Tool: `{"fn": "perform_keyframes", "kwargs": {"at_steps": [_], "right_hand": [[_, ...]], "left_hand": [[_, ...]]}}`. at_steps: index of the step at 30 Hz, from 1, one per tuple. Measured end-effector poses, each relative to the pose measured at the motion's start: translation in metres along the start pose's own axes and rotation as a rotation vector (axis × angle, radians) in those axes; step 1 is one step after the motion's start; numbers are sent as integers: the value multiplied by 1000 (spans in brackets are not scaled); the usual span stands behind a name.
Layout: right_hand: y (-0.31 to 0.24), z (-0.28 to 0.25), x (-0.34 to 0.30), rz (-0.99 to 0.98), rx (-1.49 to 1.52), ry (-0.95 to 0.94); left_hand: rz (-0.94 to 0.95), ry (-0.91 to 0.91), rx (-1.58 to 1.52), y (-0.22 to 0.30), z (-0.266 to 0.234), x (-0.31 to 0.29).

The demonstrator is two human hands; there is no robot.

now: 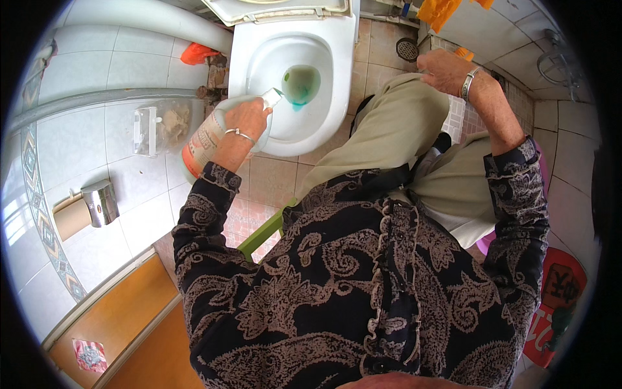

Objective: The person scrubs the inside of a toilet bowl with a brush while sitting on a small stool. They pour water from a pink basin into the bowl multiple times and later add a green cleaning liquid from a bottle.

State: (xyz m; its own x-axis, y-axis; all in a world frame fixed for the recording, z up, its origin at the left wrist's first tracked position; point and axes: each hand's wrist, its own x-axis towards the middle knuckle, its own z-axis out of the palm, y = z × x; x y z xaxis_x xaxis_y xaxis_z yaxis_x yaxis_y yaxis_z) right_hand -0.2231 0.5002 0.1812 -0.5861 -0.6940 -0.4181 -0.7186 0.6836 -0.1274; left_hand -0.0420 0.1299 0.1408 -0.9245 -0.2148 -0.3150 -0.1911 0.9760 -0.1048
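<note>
My left hand is closed around the top of a large translucent toilet cleaner bottle with an orange and white label. The bottle tilts so that its white spout points into the white toilet bowl. Blue-green liquid streaks the inside of the bowl beside the pool of water. Over at the right, my right hand rests by my knee with its fingers curled together. What those fingers hold, if anything, is too small to make out.
The raised toilet seat stands behind the bowl. Along the left tiled wall run a grey pipe, a clear plastic holder and a toilet paper holder. A floor drain lies beyond my knee. A green seat edge shows beside me.
</note>
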Motion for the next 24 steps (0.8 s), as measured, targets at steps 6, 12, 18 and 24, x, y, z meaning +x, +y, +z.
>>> {"fn": "perform_keyframes", "kwargs": {"at_steps": [6,12,18,24], "right_hand": [[-6,-5,1,17,-41,-45],[-3,-2,0,35,-7,-42],[-3,0,1,39,10,-33],[-2,1,1,37,9,-28]], "left_hand": [[-13,-14,10,3,1,-1],[-4,-17,-1,6,-1,-1],[-12,-41,8,9,0,1],[-24,-48,21,12,1,2]]}}
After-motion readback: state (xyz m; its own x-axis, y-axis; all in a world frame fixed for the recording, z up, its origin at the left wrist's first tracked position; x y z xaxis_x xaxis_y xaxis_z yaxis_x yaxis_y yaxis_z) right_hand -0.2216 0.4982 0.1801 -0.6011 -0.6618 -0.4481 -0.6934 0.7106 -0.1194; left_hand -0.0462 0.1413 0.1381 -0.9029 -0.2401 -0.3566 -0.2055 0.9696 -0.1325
